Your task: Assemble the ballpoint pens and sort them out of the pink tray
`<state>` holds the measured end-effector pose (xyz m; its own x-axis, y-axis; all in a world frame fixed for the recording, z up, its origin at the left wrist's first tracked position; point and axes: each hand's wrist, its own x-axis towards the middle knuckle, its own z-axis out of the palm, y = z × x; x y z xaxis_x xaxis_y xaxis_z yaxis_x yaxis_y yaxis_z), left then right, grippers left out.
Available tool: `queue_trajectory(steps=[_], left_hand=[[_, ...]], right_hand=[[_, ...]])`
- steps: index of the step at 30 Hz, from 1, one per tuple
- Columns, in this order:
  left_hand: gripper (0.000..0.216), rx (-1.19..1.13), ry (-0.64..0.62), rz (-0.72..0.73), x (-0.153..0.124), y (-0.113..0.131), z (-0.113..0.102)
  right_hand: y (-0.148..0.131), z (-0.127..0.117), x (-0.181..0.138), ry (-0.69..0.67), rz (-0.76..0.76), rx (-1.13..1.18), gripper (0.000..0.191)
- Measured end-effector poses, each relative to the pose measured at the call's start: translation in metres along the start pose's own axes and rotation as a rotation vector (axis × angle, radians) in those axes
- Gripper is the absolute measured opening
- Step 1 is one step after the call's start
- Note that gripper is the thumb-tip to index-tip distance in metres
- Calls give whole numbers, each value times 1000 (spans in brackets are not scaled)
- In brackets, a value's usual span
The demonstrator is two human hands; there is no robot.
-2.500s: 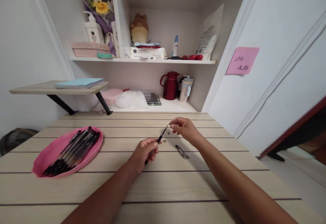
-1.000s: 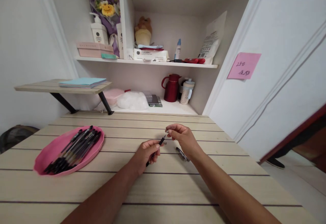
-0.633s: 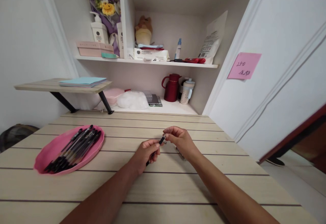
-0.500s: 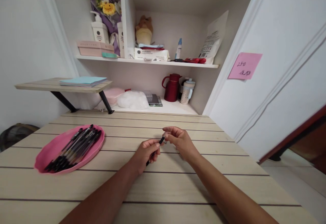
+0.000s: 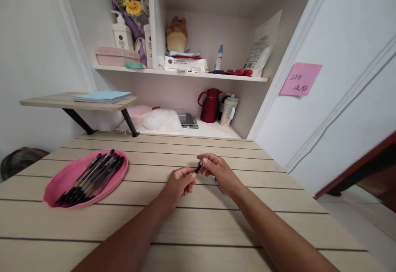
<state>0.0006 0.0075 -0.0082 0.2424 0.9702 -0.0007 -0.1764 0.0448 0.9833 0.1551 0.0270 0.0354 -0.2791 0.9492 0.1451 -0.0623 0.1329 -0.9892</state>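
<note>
Over the middle of the wooden table, my left hand [image 5: 182,182] is closed around a black pen [image 5: 198,167], whose upper end sticks out past the thumb. My right hand [image 5: 218,172] meets it there, thumb and fingertips pinched at that end of the pen. The rest of the pen is hidden by the left fingers. A small dark bit shows under the right palm, too small to name. To the left of both hands, a pink tray [image 5: 122,171] with a wavy rim holds a heap of black pens [image 5: 93,177].
A small raised shelf [image 5: 31,101] on black legs bears blue paper [image 5: 102,96]. Behind the table [image 5: 192,239] are a red jug [image 5: 210,105], a pale cup [image 5: 229,111] and a white plastic bag [image 5: 162,120]. Bottles and boxes fill the upper shelf.
The pen's lower end, seen below my left hand before, is now out of sight. Its upper end still lies between both hands, which have barely moved. A small dark bit now shows under the right palm.
</note>
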Motion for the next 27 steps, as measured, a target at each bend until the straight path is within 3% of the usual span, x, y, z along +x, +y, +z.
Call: queue_trajectory(steps=[2, 7, 11, 16, 22, 27], left_hand=[[35, 0, -8, -9, 0, 1, 1], [34, 16, -14, -18, -1, 2, 1], [34, 18, -10, -12, -1, 2, 1], [31, 40, -13, -1, -2, 1, 3], [34, 57, -8, -30, -3, 3, 4], [32, 73, -18, -39, -4, 5, 5]], right_hand=[[-1, -3, 0, -34, 1, 24, 25], [-1, -4, 0, 37, 14, -84, 21], [-3, -6, 0, -42, 36, -33, 23], [-5, -15, 2, -22, 21, -143, 21], [-13, -25, 1, -177, 64, -161, 25], [-13, -25, 1, -123, 42, -275, 20]])
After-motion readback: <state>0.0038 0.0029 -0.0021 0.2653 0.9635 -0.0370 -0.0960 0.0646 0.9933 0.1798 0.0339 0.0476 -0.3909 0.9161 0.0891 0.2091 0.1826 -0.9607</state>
